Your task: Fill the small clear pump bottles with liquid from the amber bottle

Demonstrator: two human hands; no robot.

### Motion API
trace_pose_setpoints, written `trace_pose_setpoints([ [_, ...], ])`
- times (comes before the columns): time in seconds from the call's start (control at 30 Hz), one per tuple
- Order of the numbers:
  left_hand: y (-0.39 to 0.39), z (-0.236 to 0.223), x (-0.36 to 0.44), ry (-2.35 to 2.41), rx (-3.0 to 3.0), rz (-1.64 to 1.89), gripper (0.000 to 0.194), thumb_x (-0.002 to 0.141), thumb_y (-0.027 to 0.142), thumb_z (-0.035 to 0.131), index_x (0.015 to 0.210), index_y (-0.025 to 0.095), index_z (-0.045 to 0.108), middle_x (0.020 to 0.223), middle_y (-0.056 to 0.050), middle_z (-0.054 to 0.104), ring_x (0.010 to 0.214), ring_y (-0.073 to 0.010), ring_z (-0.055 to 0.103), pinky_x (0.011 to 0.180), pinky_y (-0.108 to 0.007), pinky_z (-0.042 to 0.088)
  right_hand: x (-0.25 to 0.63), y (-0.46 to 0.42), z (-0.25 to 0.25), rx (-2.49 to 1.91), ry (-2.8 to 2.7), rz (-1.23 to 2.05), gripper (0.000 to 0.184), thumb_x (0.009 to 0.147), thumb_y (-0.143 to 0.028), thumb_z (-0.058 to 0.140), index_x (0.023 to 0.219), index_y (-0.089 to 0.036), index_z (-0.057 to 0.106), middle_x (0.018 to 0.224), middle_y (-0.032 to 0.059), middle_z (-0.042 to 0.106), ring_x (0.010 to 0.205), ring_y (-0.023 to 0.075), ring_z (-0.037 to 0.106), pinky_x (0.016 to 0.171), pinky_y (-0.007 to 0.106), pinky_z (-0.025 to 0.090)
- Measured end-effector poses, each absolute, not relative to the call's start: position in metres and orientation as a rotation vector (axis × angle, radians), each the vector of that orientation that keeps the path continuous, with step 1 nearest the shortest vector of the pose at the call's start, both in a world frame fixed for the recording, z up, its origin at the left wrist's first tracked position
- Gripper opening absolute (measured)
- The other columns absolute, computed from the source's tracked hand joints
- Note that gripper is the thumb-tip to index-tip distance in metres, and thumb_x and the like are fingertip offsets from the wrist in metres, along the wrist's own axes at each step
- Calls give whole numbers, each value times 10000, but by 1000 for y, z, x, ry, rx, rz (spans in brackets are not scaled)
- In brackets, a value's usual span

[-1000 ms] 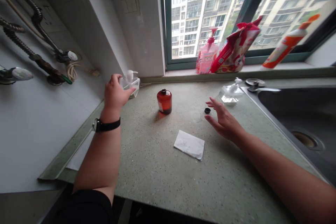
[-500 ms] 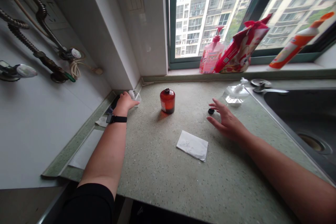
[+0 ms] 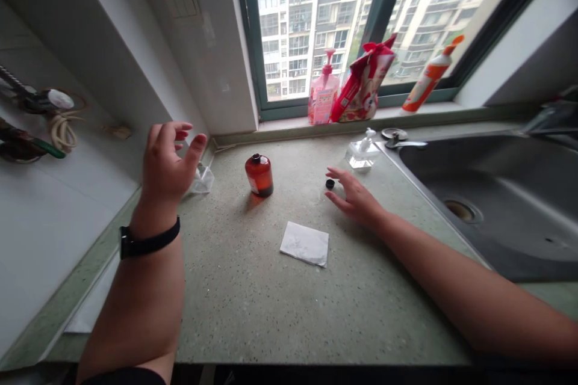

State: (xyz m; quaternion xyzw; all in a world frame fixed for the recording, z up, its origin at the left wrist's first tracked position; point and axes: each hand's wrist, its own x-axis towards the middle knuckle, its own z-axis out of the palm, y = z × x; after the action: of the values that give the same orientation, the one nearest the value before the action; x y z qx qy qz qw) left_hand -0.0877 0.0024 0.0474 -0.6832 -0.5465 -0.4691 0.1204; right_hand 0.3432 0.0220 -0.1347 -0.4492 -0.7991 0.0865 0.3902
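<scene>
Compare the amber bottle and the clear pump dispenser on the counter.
The amber bottle is dark orange-brown, the clear pump dispenser see-through. The bottle has a dark top, the dispenser a pale pump head. The bottle stands farther from the steel sink. Both stand upright on the speckled counter.

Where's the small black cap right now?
In the head view, the black cap lies on the speckled countertop just beyond the right hand, right of the amber bottle and near the glass pump dispenser.

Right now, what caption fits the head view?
Left hand raised open near a clear plastic item, right hand beside a small black cap on a speckled countertop.
</scene>
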Motion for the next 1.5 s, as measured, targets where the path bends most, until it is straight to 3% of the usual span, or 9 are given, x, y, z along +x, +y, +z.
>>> trace_pose_setpoints([
  [0.17, -16, 37, -24, -1099, -2230, -1492, 266, 1085, 430, 609, 959, 221, 716, 841, -5, 657, 688, -141, 591, 660, -299, 495, 341, 21, -129, -1203, -1892, 201, 304, 995, -412, 621, 1257, -266, 675, 1262, 133, 766, 1219, 336, 720, 1090, 575, 583],
  [0.33, -30, -24, 40, -843, -2706, -902, 350, 1129, 411, 533, 895, 211, 699, 856, -37, 715, 712, -159, 616, 635, -299, 424, 360, 34, -124, -1324, -1704, 95, 267, 958, -438, 632, 1146, -251, 665, 1146, 132, 756, 1120, 344, 712, 1088, 593, 556],
  [0.57, -44, -87, 75, -835, -2988, -509, 386, 1112, 422, 546, 802, 210, 635, 735, -19, 656, 620, -163, 579, 552, -315, 232, 410, 66, -136, -1537, -1289, -27, 647, 880, -519, 677, 1436, -228, 522, 1349, 178, 645, 1292, 358, 611, 1190, 608, 470],
  [0.73, -42, -92, 76, -921, -3074, -417, 343, 1098, 393, 583, 820, 205, 655, 774, -35, 688, 633, -172, 578, 576, -300, 264, 418, 91, -148, -1662, -1206, 45, 889, 822, -687, 720, 1516, -203, 446, 1367, 216, 640, 1227, 358, 642, 1124, 587, 521],
  [0.87, -44, -95, 77, -921, -3107, -407, 318, 1086, 368, 608, 820, 202, 661, 791, -34, 700, 641, -172, 583, 580, -298, 271, 412, 112, -142, -1702, -1209, 60, 1029, 764, -719, 751, 1557, -167, 396, 1467, 277, 586, 1353, 407, 603, 1176, 630, 477],
  [1.03, -45, -98, 76, -899, -3102, -530, 352, 1087, 380, 588, 786, 201, 625, 759, -19, 677, 605, -146, 552, 565, -314, 217, 408, 126, -136, -1717, -1218, 78, 1081, 657, -685, 823, 1524, -160, 445, 1547, 319, 555, 1414, 458, 587, 1226, 670, 419],
  [1.23, -37, -96, 72, -964, -3051, -811, 367, 1104, 382, 532, 793, 212, 625, 729, -6, 646, 617, -146, 556, 574, -308, 297, 415, 117, -128, -1709, -1209, 92, 959, 707, -654, 784, 1503, -217, 476, 1418, 245, 680, 1298, 421, 671, 1136, 634, 515],
  [1.4, -35, -87, 69, -1237, -2977, -1308, 202, 1077, 383, 597, 1041, 218, 707, 811, -9, 691, 716, -159, 630, 706, -299, 477, 389, 102, -107, -1404, -1294, 194, 990, 740, -661, 780, 1568, -256, 419, 1437, 178, 658, 1214, 358, 696, 1036, 545, 593],
  [1.5, -29, -79, 65, -1463, -2810, -1628, 241, 1032, 393, 670, 1198, 220, 690, 956, -43, 721, 842, -190, 667, 816, -342, 552, 358, 88, -95, -1210, -1412, 379, 988, 777, -671, 779, 1592, -304, 359, 1432, 141, 632, 1205, 319, 688, 1035, 512, 602],
])
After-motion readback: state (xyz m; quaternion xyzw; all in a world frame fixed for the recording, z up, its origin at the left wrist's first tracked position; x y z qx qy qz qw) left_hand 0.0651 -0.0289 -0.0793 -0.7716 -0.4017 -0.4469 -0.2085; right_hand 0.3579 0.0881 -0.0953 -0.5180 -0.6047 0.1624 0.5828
